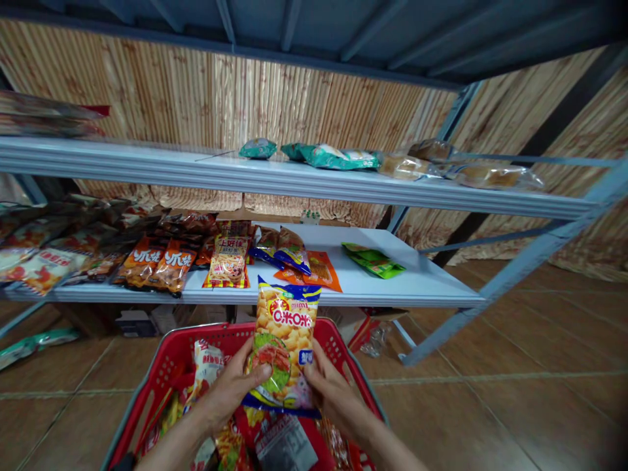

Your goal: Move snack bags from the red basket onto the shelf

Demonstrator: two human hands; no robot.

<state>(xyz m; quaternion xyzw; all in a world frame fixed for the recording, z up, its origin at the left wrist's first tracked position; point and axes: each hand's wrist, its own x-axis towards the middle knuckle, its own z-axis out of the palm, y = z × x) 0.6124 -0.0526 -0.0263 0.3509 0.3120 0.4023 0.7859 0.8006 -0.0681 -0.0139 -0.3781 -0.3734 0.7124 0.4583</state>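
Note:
A yellow and blue snack bag [284, 327] is held upright between both hands, its printed front facing me. My left hand [243, 379] grips its left side, thumb across the front. On the right side, my right hand [326, 379] is closed round the edge, and its fingers are partly hidden behind the bag. Below the hands is a red basket [169, 356] holding several snack packets, among them a white one [206, 366] at the left. Just beyond the held bag, two blue and brown bags [293, 248] and an orange packet [324, 269] lie on the lower shelf [417, 278].
Orange-black bags [174, 261], a red-yellow packet [228, 258] and many others fill the lower shelf's left; a green packet [375, 260] lies farther right. Teal packets [338, 157] and bread packs [490, 175] rest on the upper shelf [245, 180]. A metal post [515, 261] stands at right.

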